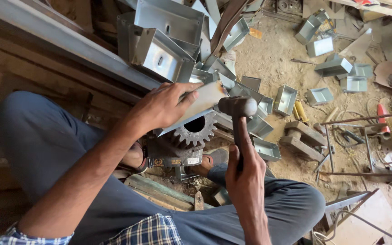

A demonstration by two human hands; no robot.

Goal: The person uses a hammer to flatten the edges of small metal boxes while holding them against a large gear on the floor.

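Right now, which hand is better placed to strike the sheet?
Right. The right hand grips the hammer, head just beside the metal sheet; the left hand is pinning that sheet down.

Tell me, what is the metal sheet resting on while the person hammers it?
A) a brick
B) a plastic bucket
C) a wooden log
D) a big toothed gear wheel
D: the left hand presses the metal sheet onto a toothed gear wheel, while the right hand holds the hammer over it.
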